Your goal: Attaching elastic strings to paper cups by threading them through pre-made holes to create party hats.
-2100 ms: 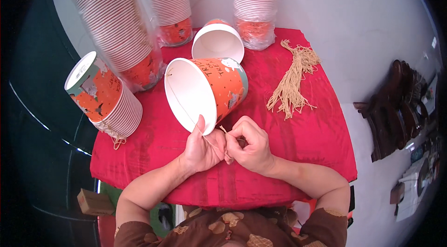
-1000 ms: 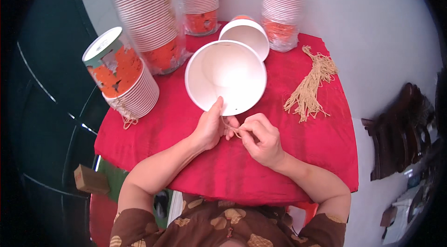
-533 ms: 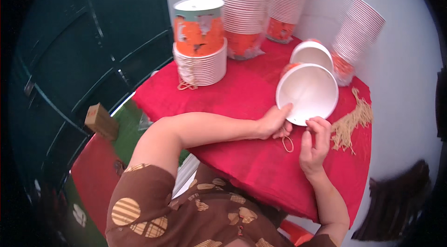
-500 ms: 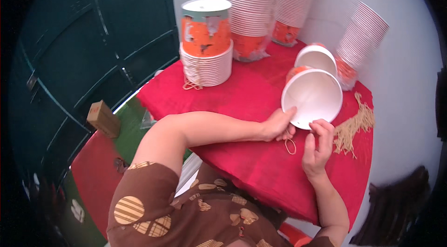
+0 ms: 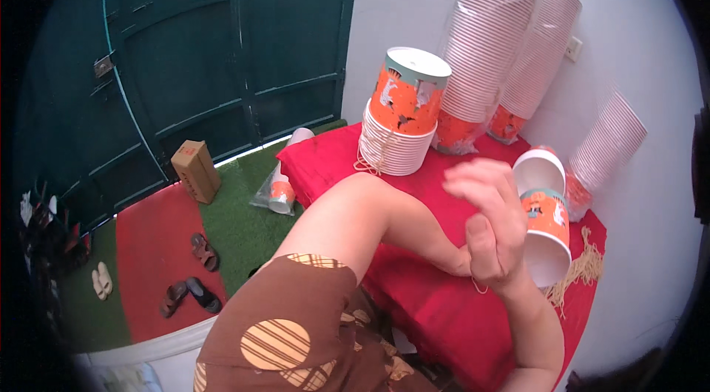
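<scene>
My right hand (image 5: 489, 218) is raised over the red table, its fingers loosely bent and apart, with nothing visible in them. It covers my left hand, whose wrist (image 5: 460, 262) reaches in from the left; those fingers are hidden. A thin beige string loop (image 5: 480, 287) dangles just below the two hands; I cannot tell which one it hangs from. Just right of my right hand, an orange-printed paper tub (image 5: 546, 213) lies tilted, its white mouth facing the near side. Behind it another white tub (image 5: 538, 170) lies on its side.
A bundle of beige strings (image 5: 580, 268) lies at the right on the red cloth (image 5: 414, 303). At the back are a tied tub stack (image 5: 399, 144) with an upturned tub on top, and tall wrapped stacks (image 5: 495, 37). A carton (image 5: 196, 170) and sandals (image 5: 205, 251) are on the floor.
My right hand has left the tub's rim and risen leftward, in front of my left hand. The front tub has tipped, its printed side now showing. The view has swung left.
</scene>
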Demonstrator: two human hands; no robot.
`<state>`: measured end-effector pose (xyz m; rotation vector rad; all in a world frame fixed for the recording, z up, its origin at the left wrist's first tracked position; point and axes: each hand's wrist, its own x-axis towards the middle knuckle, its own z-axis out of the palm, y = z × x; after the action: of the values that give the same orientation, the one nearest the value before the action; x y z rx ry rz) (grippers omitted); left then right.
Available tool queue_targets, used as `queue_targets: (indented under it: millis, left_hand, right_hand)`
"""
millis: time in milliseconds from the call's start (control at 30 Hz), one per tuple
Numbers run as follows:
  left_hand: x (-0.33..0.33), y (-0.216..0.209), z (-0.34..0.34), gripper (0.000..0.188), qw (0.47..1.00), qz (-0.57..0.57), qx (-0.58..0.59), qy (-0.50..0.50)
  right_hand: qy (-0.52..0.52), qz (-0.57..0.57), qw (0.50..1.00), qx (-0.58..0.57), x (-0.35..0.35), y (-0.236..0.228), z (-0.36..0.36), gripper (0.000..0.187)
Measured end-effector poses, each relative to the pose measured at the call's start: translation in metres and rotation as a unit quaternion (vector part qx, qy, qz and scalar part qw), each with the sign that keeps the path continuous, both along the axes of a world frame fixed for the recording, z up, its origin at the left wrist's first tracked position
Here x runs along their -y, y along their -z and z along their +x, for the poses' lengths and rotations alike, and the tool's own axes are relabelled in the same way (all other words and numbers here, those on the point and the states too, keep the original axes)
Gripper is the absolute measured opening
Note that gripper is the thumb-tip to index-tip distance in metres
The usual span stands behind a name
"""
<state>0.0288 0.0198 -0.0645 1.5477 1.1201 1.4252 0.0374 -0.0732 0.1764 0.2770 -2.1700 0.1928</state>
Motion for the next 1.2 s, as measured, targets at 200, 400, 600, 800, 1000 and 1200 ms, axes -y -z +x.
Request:
queue_targets:
  millis: [200,400,600,800,1000,1200]
  left_hand:
    - [0.006,-0.01,0.001,0.063,0.999,-0.043,-0.003,0.021]
    - [0.007,-0.024,-0.003,0.063,0.991,-0.105,-0.013,0.081]
    - [0.016,-0.039,-0.016,0.059,0.97,-0.212,0.047,0.112]
    - [0.02,-0.042,-0.02,0.055,0.961,-0.229,0.09,0.13]
    - [0.017,-0.031,-0.012,0.054,0.965,-0.202,0.121,0.114]
    - [0.024,-0.037,-0.007,0.057,0.973,-0.171,0.119,0.094]
  right_hand:
    - [-0.271,0.042,0.957,-0.093,0.052,-0.056,-0.12,0.029]
    - [-0.209,-0.066,0.774,0.594,0.1,-0.023,-0.123,0.093]
    - [-0.301,-0.139,0.918,0.217,0.096,0.029,-0.11,0.067]
    - [-0.313,-0.178,0.932,0.038,0.083,0.048,-0.094,0.036]
    - [-0.408,-0.19,0.87,0.202,0.098,0.029,-0.117,0.031]
    - [-0.497,-0.142,0.808,0.282,0.119,0.033,-0.141,0.046]
